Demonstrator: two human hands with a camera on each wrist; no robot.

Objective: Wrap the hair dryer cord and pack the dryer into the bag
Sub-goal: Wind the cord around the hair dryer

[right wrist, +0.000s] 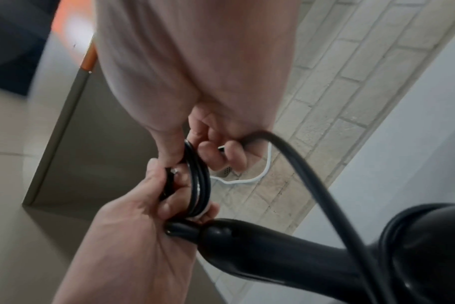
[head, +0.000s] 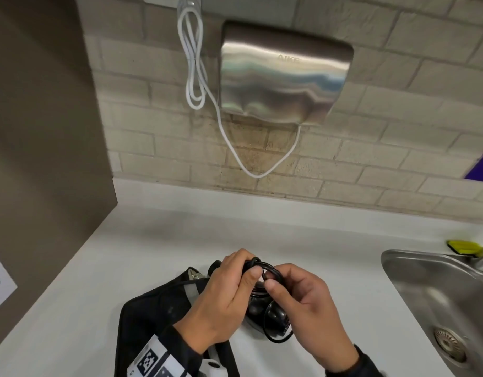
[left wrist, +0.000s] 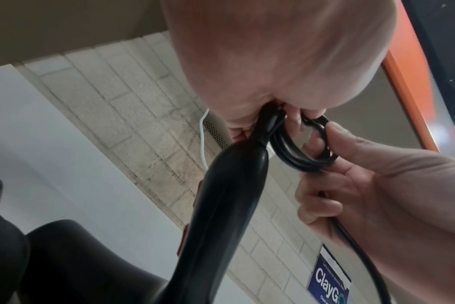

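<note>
The black hair dryer (head: pixel 258 311) hangs over the white counter (head: pixel 153 240), its handle (left wrist: pixel 229 205) pointing up at my hands. Its black cord (head: pixel 263 265) is gathered into a small coil at the handle's end. My left hand (head: pixel 248 270) grips that coil where the cord leaves the handle. My right hand (head: pixel 273 281) pinches the coil's loop (right wrist: pixel 199 185), and a loose strand (right wrist: pixel 312 174) runs from its curled fingers down past the dryer head (right wrist: pixel 429 246). The black bag (head: pixel 153 317) lies unzipped on the counter under my left wrist.
A steel sink (head: pixel 414 284) is sunk into the counter at the right, with a yellow-green item (head: pixel 465 247) behind it. A metal hand dryer (head: pixel 283 77) and its white cable (head: pixel 194 63) hang on the brick wall. A brown panel (head: pixel 44 131) bounds the left side.
</note>
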